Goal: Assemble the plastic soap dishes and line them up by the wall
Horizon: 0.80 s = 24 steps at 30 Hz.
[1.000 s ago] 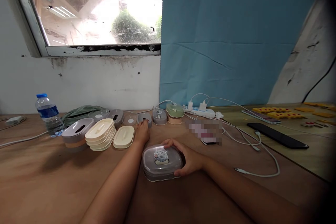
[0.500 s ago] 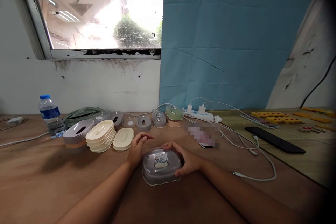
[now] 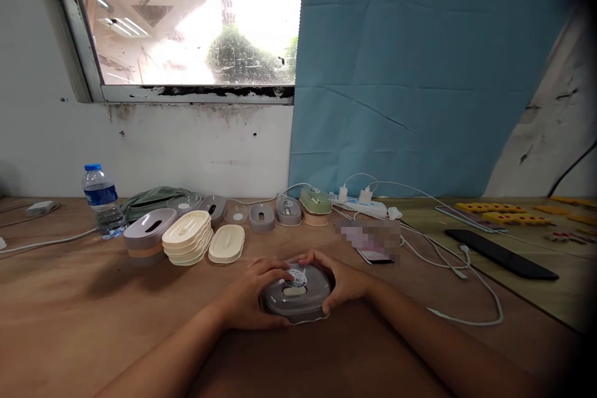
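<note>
A grey oval plastic box [image 3: 305, 298] with a clear lid and a round label on top rests on the table in front of me. Its lid shows a cream-coloured slot in the middle. My left hand [image 3: 256, 292] grips the box's left side, thumb at the front edge and fingers over the lid near the label. On the opposite side my right hand [image 3: 340, 283] is wrapped round the right end, thumb low at the front. Beyond my left hand lie a stack of cream lids [image 3: 186, 239] and a single cream lid [image 3: 227, 244].
A lilac box [image 3: 148, 230] and a water bottle [image 3: 102, 202] stand at the left. Several small grey containers [image 3: 262, 217] and a green-lidded box [image 3: 316, 200] line the back. A power strip [image 3: 361, 204], white cables and a black phone-like slab [image 3: 499, 254] are at the right.
My left hand has moved from beside the box onto its left side and lid. My right hand keeps its hold. The whole view has shifted slightly.
</note>
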Tool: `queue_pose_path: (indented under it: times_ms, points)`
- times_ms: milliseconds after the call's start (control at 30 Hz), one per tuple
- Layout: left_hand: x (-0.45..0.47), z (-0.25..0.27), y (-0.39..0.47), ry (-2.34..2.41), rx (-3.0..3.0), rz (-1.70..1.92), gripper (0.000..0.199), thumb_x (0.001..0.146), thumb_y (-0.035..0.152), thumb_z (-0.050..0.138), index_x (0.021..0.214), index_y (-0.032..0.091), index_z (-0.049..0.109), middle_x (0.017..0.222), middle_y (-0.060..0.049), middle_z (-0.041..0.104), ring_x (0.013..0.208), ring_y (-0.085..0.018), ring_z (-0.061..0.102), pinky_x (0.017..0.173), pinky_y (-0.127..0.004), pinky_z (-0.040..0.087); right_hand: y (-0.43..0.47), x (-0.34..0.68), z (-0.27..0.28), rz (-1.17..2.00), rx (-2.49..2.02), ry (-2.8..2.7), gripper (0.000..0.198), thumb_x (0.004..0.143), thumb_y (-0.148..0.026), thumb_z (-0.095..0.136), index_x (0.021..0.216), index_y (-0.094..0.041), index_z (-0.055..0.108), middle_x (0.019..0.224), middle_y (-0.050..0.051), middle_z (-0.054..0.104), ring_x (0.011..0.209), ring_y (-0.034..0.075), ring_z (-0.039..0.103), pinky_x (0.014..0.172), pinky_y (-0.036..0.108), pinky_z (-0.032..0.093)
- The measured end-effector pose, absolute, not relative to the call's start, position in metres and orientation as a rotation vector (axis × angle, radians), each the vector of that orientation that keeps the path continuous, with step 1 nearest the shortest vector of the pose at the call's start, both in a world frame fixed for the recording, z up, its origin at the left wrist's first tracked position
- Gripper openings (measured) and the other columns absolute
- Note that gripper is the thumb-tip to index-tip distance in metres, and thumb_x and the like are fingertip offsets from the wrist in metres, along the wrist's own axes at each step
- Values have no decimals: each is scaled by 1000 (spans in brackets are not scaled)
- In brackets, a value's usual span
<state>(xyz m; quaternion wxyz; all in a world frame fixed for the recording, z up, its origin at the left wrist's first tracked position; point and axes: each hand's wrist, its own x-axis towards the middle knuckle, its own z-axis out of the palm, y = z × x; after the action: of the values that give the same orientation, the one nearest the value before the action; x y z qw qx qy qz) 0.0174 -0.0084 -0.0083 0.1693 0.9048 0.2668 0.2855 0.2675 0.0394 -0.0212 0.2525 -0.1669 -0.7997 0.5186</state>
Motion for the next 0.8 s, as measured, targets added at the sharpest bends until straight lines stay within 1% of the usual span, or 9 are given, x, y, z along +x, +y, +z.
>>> queue_pose_path:
  times_ms: [100, 200, 267, 367, 500, 567, 667, 800]
  points:
    - [18, -12, -6, 717, 2431, 865, 62, 55, 41, 73, 110, 22, 52, 123, -8, 47, 112, -24, 44, 96, -34, 34, 40, 268, -23, 1493, -454, -2126, 71, 47, -37, 81, 99, -22, 35, 124, 10, 36, 119, 24, 34, 99, 39, 25]
    - [18, -13, -5, 689, 2290, 904, 56, 56, 38, 74, 106, 21, 55, 120, -8, 50, 109, -22, 47, 94, -32, 36, 43, 271, -26, 1531, -521, -2125, 72, 43, -37, 82, 96, -22, 34, 117, 8, 39, 113, 23, 38, 95, 38, 28]
    - [17, -11, -4, 689, 2248, 896, 54, 56, 37, 74, 104, 21, 56, 119, -8, 51, 109, -23, 48, 94, -32, 36, 43, 273, -27, 1494, -572, -2174, 73, 41, -35, 82, 94, -22, 34, 113, 6, 40, 110, 23, 39, 94, 37, 29]
    - [14, -9, -5, 706, 2301, 847, 65, 48, 39, 77, 106, 21, 55, 122, -9, 49, 112, -25, 44, 97, -36, 33, 41, 273, -29, 1371, -599, -2229, 72, 42, -33, 82, 97, -21, 36, 110, 5, 40, 109, 22, 38, 94, 36, 28]
    - [10, -7, -6, 718, 2445, 801, 78, 42, 44, 79, 111, 22, 51, 125, -9, 45, 116, -26, 39, 100, -38, 29, 35, 267, -28, 1288, -497, -2163, 70, 46, -36, 80, 99, -21, 37, 110, 6, 41, 109, 23, 39, 95, 37, 29]
    - [8, -6, -6, 713, 2508, 799, 78, 42, 47, 78, 111, 22, 51, 125, -10, 45, 115, -26, 40, 99, -38, 30, 31, 263, -26, 1267, -449, -2129, 69, 49, -36, 79, 101, -21, 37, 114, 7, 40, 112, 23, 38, 96, 38, 27]
    - [6, -4, -5, 687, 2570, 808, 72, 46, 48, 75, 108, 22, 52, 121, -9, 48, 111, -25, 43, 97, -37, 32, 25, 259, -22, 1217, -446, -2153, 68, 51, -35, 79, 103, -22, 37, 118, 9, 40, 113, 24, 39, 97, 39, 28]
    - [3, -3, -4, 671, 2612, 803, 64, 49, 45, 74, 107, 24, 54, 117, -8, 50, 107, -25, 46, 95, -36, 34, 21, 258, -20, 1111, -527, -2241, 71, 49, -33, 79, 105, -22, 39, 119, 9, 41, 112, 25, 40, 96, 38, 31]
